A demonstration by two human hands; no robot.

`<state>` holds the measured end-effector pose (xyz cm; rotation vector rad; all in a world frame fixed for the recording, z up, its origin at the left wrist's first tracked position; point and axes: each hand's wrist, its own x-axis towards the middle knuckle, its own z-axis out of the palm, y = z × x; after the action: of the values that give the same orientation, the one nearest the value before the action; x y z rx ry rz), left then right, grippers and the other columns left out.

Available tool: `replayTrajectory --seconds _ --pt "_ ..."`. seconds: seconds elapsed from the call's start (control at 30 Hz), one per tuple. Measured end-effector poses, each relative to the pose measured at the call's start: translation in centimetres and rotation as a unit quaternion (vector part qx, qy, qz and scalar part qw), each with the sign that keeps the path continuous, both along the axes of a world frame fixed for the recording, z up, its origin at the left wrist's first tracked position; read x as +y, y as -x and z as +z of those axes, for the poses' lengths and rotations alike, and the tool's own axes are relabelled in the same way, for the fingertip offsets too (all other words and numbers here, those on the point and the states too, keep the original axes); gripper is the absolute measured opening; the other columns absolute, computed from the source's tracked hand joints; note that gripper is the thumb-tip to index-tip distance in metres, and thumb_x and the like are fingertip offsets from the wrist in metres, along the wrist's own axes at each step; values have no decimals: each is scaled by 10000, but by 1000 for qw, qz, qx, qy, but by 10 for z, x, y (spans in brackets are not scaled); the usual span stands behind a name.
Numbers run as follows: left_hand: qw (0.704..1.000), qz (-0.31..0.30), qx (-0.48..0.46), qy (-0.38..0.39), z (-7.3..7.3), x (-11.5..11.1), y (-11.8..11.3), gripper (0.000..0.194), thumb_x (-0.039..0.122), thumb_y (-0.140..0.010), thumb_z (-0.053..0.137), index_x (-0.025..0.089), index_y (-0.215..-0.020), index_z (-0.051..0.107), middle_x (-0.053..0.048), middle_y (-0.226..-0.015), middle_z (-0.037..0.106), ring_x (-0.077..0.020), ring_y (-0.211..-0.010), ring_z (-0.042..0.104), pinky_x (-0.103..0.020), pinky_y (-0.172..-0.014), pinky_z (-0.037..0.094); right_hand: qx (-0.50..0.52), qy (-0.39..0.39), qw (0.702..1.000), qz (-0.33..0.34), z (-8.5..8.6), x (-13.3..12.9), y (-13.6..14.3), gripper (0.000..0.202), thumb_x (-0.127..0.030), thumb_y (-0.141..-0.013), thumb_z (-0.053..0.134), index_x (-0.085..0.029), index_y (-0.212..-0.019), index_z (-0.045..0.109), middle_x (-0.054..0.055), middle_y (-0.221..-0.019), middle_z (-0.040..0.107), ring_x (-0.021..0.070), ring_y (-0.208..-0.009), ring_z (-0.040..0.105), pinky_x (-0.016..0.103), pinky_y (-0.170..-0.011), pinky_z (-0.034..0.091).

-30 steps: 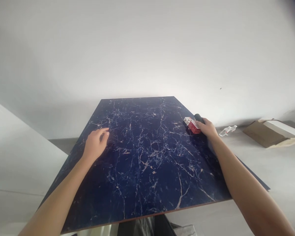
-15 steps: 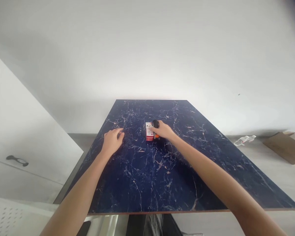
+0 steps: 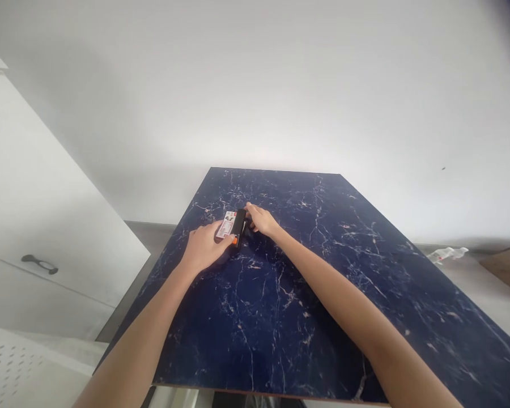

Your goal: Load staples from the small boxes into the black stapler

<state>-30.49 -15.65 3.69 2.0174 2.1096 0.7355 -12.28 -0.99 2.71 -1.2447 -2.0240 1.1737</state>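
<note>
A small white and red box (image 3: 226,224) lies against a black item with an orange part (image 3: 239,223), both over the dark blue marbled table (image 3: 272,317). My left hand (image 3: 206,245) is wrapped round the pair from the left, its thumb at the orange part. On the right side of the black item is my right hand (image 3: 260,220), fingers bent at its edge; whether they grip it is too small to tell.
To the left stands a white cabinet (image 3: 68,226) with a dark handle, above a white perforated surface (image 3: 29,374). On the floor at the right lie a clear plastic bottle (image 3: 448,254) and cardboard (image 3: 508,269). A pale wall rises behind the table.
The box and black item have moved left and tilted. My left hand has closed on them, while my right hand has shifted left and loosened from around them. The view has turned slightly.
</note>
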Motion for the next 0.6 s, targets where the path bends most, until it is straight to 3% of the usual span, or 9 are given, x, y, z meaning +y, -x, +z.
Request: replayTrajectory --seconds 0.07,0.17,0.37,0.6 --pt "1000 -4 7 11 3 -1 -2 615 597 -925 569 256 -1437 561 -110 -1261 727 -381 -1143 661 -503 -955 486 11 -34 999 32 -9 7 -4 645 -684 -1018 273 -249 -1292 662 84 -1161 728 189 -741 681 285 -542 568" --pt "999 -11 -24 34 5 -2 -1 704 656 -896 583 275 -1484 518 -106 -1370 672 -390 -1219 626 -493 -973 490 41 -24 997 67 -17 9 -6 635 -659 -1030 277 -251 -1313 672 73 -1188 739 163 -694 656 250 -491 534" --pt "993 -65 -97 36 2 -2 5 795 672 -838 650 284 -1515 499 -112 -1404 651 -393 -1258 612 -477 -1001 503 92 8 993 68 -20 11 -11 593 -576 -1048 318 -184 -1203 734 93 -1180 755 141 -602 634 259 -475 541" --pt "988 -41 -129 77 2 0 8 855 657 -832 685 290 -1560 428 -104 -1526 550 -374 -1320 578 -451 -1015 507 82 -6 994 65 -18 11 -13 331 -329 -1019 434 -225 -1166 712 39 -1125 760 129 -635 676 221 -481 556"
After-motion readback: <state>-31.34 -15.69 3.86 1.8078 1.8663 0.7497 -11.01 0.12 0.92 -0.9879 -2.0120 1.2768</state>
